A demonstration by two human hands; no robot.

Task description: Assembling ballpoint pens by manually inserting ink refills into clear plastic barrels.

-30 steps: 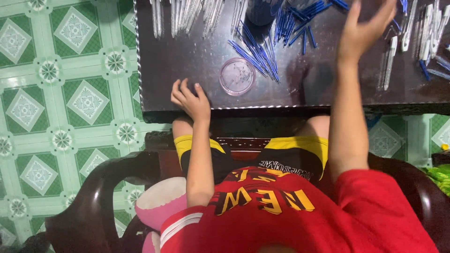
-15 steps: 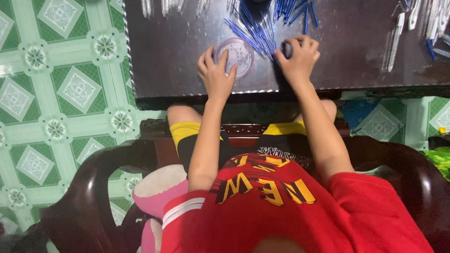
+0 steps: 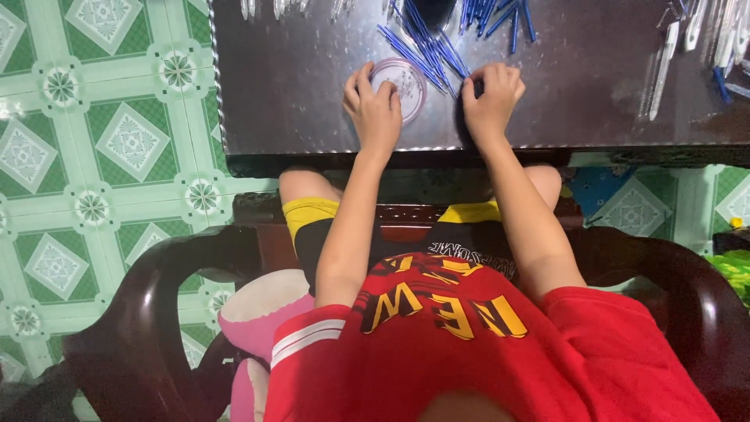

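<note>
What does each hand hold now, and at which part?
The left hand rests on the near rim of the round clear lid. The right hand is curled by the blue pen refills; any hold is hidden.

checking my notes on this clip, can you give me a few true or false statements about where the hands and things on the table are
1. The left hand rests on a small round clear dish. True.
2. The right hand is raised high above the table. False: it is down on the dark tabletop, next to the dish.
3. A pile of blue sticks lies just beyond the two hands. True.
4. The floor is plain grey concrete. False: it is green patterned tile.
5. The person sits on a dark chair with curved arms. True.
6. The dish sits at the table's far right end. False: it is near the front edge, by the left hand.
</note>
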